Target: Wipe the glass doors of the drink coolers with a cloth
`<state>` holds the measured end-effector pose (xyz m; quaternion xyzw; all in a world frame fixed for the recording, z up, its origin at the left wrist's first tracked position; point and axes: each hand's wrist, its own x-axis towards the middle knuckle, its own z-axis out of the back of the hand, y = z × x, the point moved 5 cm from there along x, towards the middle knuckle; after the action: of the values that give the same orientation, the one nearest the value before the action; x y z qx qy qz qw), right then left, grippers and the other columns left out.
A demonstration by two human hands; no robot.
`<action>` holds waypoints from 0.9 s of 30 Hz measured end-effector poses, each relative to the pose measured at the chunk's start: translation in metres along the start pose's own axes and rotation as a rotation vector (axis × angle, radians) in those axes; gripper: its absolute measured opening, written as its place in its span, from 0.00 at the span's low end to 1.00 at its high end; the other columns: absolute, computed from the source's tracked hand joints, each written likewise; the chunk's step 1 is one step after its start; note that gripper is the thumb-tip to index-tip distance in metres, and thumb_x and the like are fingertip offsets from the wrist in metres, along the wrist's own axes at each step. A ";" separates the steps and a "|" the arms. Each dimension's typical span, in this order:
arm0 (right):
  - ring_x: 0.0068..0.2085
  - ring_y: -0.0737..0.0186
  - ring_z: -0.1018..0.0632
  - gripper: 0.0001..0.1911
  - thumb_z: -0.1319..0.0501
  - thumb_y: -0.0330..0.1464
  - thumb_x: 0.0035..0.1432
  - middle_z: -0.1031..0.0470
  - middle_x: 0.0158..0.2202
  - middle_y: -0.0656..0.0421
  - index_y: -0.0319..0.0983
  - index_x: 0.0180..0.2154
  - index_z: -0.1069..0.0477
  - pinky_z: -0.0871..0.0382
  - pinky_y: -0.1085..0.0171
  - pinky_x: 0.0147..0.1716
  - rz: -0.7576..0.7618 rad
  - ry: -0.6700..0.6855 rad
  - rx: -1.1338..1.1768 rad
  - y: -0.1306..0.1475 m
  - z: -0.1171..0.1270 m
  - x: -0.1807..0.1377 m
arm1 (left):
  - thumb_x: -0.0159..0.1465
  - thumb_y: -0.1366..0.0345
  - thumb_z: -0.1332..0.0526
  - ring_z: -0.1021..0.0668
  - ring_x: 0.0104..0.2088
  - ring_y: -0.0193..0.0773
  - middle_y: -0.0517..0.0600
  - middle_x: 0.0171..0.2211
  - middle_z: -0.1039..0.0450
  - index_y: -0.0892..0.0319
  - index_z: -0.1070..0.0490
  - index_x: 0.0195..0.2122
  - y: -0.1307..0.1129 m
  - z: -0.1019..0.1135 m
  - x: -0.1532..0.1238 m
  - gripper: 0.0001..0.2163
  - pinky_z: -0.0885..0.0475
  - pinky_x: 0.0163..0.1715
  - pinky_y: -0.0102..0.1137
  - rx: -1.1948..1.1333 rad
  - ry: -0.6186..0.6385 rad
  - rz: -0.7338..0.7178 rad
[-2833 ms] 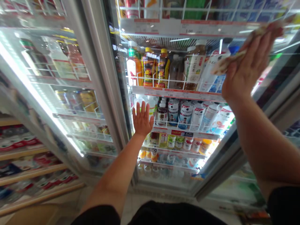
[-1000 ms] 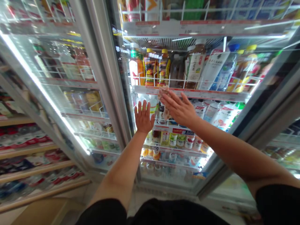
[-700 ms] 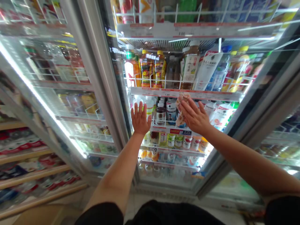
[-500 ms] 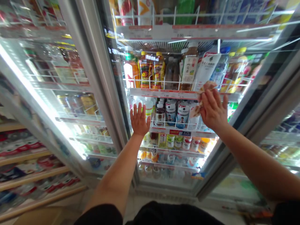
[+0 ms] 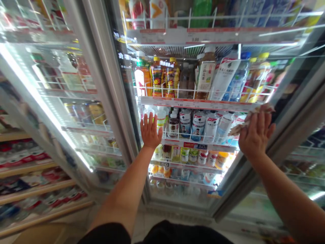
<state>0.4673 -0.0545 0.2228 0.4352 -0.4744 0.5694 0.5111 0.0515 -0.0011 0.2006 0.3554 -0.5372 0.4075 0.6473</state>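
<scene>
A glass fridge door [image 5: 175, 195] stands in front of me, with shelves of drinks behind it. My left hand [image 5: 150, 133] lies flat on the glass at the left, fingers stretched up and holding nothing. Toward the right edge of the same door, my right hand [image 5: 255, 137] presses a crumpled, pale, patterned cloth [image 5: 266, 108] to the glass. The cloth sticks out above and to the left of the fingers; the rest is hidden under the palm. Bottles with white and blue labels [image 5: 198, 125] show through the glass between my hands.
A metal door frame [image 5: 106, 78] runs down left of the glass, and another frame [image 5: 243, 183] slants along the right. Further left are a second lit fridge [image 5: 76, 112] and wooden shelves [image 5: 38, 195] with packaged goods. Pale floor [image 5: 149, 220] shows below.
My right hand has slid right and slightly down across the glass with the cloth, uncovering bottles behind. My left hand has stayed in nearly the same place.
</scene>
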 end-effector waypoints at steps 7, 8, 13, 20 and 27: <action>0.65 0.42 0.33 0.35 0.42 0.33 0.63 0.34 0.64 0.42 0.36 0.69 0.47 0.47 0.42 0.65 0.244 0.054 0.036 0.010 -0.003 -0.059 | 0.70 0.57 0.50 0.57 0.72 0.43 0.55 0.71 0.53 0.59 0.51 0.70 0.001 -0.001 -0.001 0.29 0.59 0.71 0.46 0.033 0.033 0.030; 0.66 0.40 0.34 0.35 0.43 0.33 0.63 0.36 0.65 0.41 0.35 0.69 0.47 0.48 0.40 0.65 0.187 0.045 0.033 0.002 -0.002 -0.053 | 0.70 0.57 0.50 0.57 0.72 0.43 0.55 0.71 0.52 0.59 0.50 0.70 0.002 -0.001 -0.001 0.29 0.59 0.71 0.46 0.031 0.039 0.040; 0.70 0.34 0.44 0.38 0.45 0.34 0.65 0.48 0.70 0.38 0.34 0.71 0.57 0.47 0.34 0.63 -0.063 0.042 0.047 -0.018 0.004 -0.042 | 0.70 0.53 0.53 0.58 0.72 0.43 0.56 0.71 0.50 0.59 0.48 0.70 0.004 -0.002 -0.001 0.29 0.61 0.71 0.46 0.010 0.070 0.091; 0.69 0.39 0.41 0.40 0.42 0.31 0.63 0.40 0.66 0.38 0.34 0.71 0.56 0.42 0.42 0.64 0.131 0.139 0.059 0.008 -0.005 -0.119 | 0.71 0.53 0.55 0.56 0.72 0.43 0.58 0.71 0.51 0.61 0.50 0.70 0.002 -0.002 -0.001 0.30 0.58 0.71 0.47 0.067 0.045 0.066; 0.69 0.35 0.43 0.38 0.44 0.33 0.63 0.46 0.69 0.38 0.34 0.71 0.54 0.50 0.37 0.65 -0.098 0.058 0.166 -0.008 -0.007 -0.073 | 0.71 0.52 0.57 0.57 0.72 0.44 0.60 0.71 0.53 0.64 0.51 0.70 0.001 -0.003 0.000 0.30 0.60 0.71 0.48 0.095 0.070 0.095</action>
<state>0.4822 -0.0597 0.1512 0.4821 -0.3886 0.5935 0.5141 0.0518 0.0024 0.2003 0.3453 -0.5109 0.4749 0.6280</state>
